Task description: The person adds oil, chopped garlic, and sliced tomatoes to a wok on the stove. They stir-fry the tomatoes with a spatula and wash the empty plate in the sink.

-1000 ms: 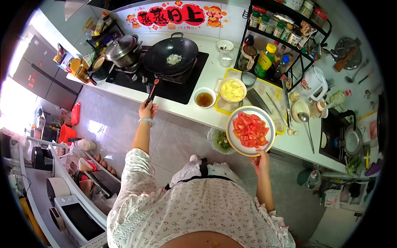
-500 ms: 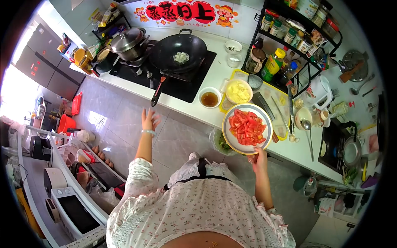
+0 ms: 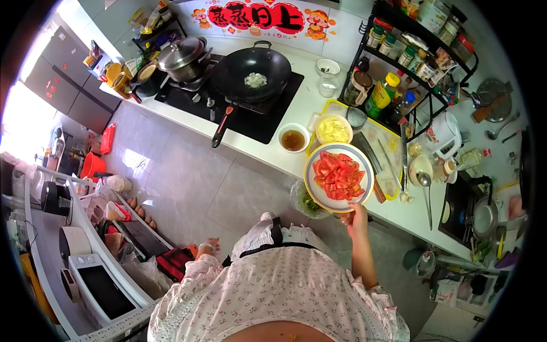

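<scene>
The right hand [image 3: 357, 218] grips the near rim of the plate [image 3: 320, 198], which carries cut tomatoes [image 3: 338, 174] at the front edge of the counter [image 3: 307, 100]; contact between plate and counter cannot be told. Keep the plate level and the grip firm, since a one-sided hold probably lets it tip and the wet pieces slide. The left hand [image 3: 211, 245], empty and loosely spread beside the body, suits steadying the opposite rim.

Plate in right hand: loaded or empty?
Loaded: cut tomatoes heap over the middle of the plate; its border shows bare.
</scene>
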### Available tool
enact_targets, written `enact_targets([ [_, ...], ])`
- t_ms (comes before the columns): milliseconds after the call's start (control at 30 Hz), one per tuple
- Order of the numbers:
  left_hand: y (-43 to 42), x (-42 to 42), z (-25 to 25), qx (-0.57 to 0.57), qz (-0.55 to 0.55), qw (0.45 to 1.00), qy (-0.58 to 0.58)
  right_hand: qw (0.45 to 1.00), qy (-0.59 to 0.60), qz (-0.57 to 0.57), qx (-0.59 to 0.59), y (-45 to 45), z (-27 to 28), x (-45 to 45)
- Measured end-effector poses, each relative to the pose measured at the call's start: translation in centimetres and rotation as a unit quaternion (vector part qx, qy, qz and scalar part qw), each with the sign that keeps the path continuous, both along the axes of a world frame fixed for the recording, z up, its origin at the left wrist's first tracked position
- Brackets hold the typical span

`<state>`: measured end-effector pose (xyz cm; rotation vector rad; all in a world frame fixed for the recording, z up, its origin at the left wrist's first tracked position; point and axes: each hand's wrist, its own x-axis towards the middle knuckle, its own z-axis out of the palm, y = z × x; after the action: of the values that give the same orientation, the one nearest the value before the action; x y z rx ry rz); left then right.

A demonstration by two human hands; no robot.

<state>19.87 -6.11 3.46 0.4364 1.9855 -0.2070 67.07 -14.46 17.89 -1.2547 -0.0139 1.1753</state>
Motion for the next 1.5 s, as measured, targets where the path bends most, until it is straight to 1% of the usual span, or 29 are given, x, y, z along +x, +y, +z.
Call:
enact_targets([
  [33, 0.4, 0.6, 0.8, 0.047, 0.003, 0.999, -0.017, 1.0, 0.0, 0.007, 0.005, 0.2, 0.0, 0.1],
  [100, 2.3, 2.7, 2.2, 0.096, -0.002, 0.994, -0.044, 1.0, 0.0, 0.016, 0.006, 0.6, 0.0, 0.1],
  [233, 5.5, 7.2, 4.1, 0.127, -0.024, 0.988, -0.08, 1.0, 0.009, 0.019, -0.001, 1.1, -0.1, 0.1],
  [333, 6.0, 8.9, 4.5, 0.188, -0.085, 0.971, -0.12, 1.0, 0.014, 0.022, 0.009, 1.1, -0.8, 0.1],
  [367, 6.0, 9.1, 4.3, 0.179, -0.101, 0.972, -0.117, 1.0, 0.015, 0.019, 0.009, 1.0, -1.0, 0.2],
  [433, 5.7, 9.0, 4.3, 0.165, -0.12, 0.972, -0.114, 0.998, 0.025, 0.058, 0.005, 0.5, -0.9, 0.4],
  [533, 4.7, 7.8, 3.8, 0.125, -0.143, 0.978, -0.087, 0.999, 0.024, 0.048, 0.006, 0.0, -1.9, 0.6],
  [567, 4.5, 7.1, 3.5, 0.091, -0.136, 0.984, -0.074, 0.999, 0.025, 0.045, 0.005, 0.0, -1.4, 0.4],
  [667, 3.8, 5.2, 2.9, 0.05, -0.116, 0.99, -0.059, 1.0, -0.01, 0.014, 0.008, 0.0, -0.1, 0.1],
  [733, 3.7, 4.8, 2.6, 0.043, -0.104, 0.992, -0.057, 1.0, -0.011, 0.002, -0.018, -0.3, -0.2, 0.3],
  [833, 4.0, 5.4, 3.3, 0.044, -0.081, 0.995, -0.05, 1.0, -0.003, 0.0, -0.007, -0.4, -0.2, 0.5],
  [1033, 5.4, 7.2, 3.2, 0.089, -0.11, 0.988, -0.069, 1.0, -0.013, 0.007, 0.008, -0.3, -1.1, 0.9],
  [1100, 5.9, 7.4, 2.7, 0.098, -0.124, 0.983, -0.093, 1.0, -0.011, 0.008, 0.01, 0.0, -0.7, 0.8],
  [1267, 5.6, 8.5, 4.7, 0.089, -0.113, 0.986, -0.081, 1.0, -0.01, 0.008, 0.001, 0.4, 0.1, 0.6],
  [1467, 4.2, 7.0, 4.5, 0.071, -0.093, 0.991, -0.06, 0.999, -0.02, 0.01, 0.023, 1.1, -0.9, 1.2],
  [1500, 4.0, 6.8, 4.5, 0.07, -0.09, 0.992, -0.058, 0.999, -0.021, 0.027, 0.024, 1.4, -0.9, 1.5],
])
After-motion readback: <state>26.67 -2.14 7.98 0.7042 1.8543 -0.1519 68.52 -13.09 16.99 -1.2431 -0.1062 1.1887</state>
